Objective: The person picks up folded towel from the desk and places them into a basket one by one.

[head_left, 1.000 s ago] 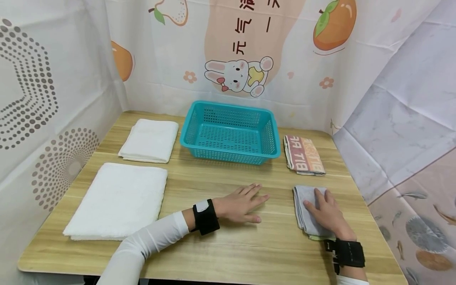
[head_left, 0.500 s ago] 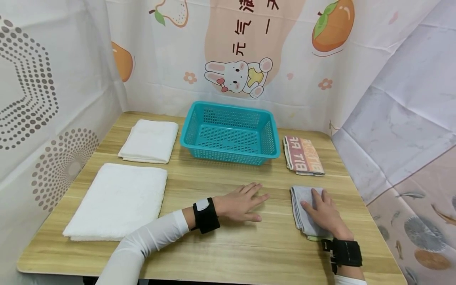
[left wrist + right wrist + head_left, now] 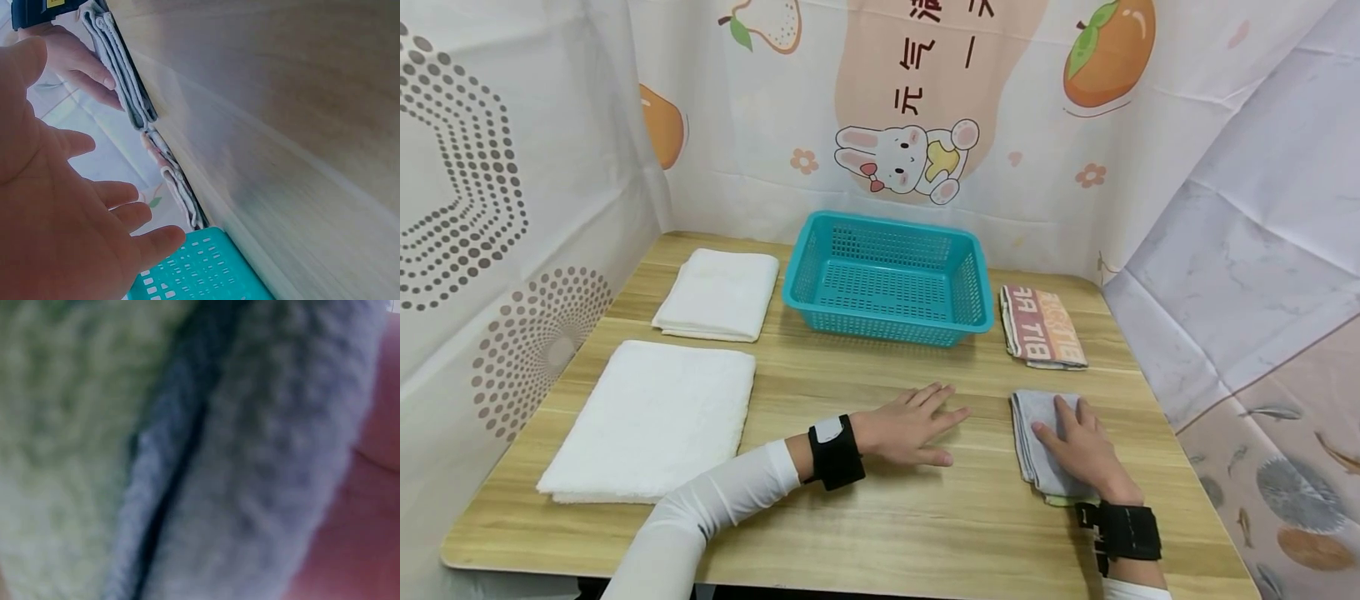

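My right hand (image 3: pixel 1084 446) rests with fingers spread on top of a folded grey towel (image 3: pixel 1036 417) at the right of the table. A pale green edge shows at the towel's near end, and the right wrist view has the grey folds (image 3: pixel 269 456) close up beside the palm. Over the middle of the table my left hand (image 3: pixel 906 427) is held palm down, fingers straight and apart, with nothing in it. From the left wrist view, the left palm (image 3: pixel 56 206) stands above the wood, the grey towel beyond it.
A teal plastic basket (image 3: pixel 887 327) stands at the back. Behind the grey towel lies a folded pink and orange patterned towel (image 3: pixel 1042 327). Two folded white towels, a smaller one (image 3: pixel 718 292) and a larger one (image 3: pixel 655 417), lie at the left. Curtains surround the wooden table (image 3: pixel 880 533).
The right hand and the grey towel under it have shifted slightly left. My left hand has stayed in place.
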### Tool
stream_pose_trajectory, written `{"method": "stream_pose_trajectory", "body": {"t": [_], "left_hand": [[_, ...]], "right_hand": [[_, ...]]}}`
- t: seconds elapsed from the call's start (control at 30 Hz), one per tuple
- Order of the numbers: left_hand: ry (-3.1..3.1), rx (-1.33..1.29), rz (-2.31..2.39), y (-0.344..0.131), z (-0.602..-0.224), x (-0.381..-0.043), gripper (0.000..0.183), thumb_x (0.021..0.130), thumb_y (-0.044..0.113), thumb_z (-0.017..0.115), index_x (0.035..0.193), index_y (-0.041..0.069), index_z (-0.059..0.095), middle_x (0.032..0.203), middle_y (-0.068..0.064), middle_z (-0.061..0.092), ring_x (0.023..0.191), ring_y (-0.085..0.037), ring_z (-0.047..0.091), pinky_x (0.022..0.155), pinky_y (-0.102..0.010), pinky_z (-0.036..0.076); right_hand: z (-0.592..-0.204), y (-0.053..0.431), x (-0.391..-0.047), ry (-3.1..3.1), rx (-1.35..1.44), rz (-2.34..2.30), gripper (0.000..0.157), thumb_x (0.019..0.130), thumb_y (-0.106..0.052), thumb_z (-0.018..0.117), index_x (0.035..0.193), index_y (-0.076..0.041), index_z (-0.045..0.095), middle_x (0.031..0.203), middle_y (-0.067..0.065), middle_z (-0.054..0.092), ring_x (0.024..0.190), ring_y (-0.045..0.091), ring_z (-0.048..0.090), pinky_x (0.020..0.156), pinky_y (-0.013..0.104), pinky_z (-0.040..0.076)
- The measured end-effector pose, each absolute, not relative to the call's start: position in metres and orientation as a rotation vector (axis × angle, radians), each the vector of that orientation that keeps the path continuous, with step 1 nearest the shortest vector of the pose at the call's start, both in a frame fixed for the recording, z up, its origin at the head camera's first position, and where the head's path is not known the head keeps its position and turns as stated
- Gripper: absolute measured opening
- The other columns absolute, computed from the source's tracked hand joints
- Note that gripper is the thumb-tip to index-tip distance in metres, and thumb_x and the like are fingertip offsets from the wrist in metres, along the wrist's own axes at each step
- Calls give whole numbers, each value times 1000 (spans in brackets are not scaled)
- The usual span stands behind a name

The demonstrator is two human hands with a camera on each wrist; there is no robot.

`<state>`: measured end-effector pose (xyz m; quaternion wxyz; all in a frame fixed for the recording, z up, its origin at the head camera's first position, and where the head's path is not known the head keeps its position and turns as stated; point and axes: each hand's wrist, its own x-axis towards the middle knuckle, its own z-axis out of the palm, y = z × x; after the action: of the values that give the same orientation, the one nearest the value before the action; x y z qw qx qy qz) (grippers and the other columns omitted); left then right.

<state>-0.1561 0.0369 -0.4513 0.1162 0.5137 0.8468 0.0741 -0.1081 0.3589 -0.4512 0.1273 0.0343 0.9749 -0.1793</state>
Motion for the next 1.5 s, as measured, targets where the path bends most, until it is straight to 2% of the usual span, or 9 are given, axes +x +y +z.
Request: {"method": "stream_pose_trajectory", "body": {"t": [1.0,1.5], "left_hand": [[2470,1495,230,40,-453,-154,75,102,62,33,161,23,10,165,-18,4,153,-32,4,119,-51,17],[2463,1517,233,40,-452,-152,75,102,60,34,161,19,13,165,-20,6,153,-31,5,120,-50,16]], "right_hand": [[-452,347,-105,2855,103,-488,87,102,-55,42,152,12,20,151,47,1,134,67,9,101,77,21],[-451,340,-106,2884,86,-487,85,102,-53,45,152,12,21,151,47,4,134,67,11,100,77,23]]}}
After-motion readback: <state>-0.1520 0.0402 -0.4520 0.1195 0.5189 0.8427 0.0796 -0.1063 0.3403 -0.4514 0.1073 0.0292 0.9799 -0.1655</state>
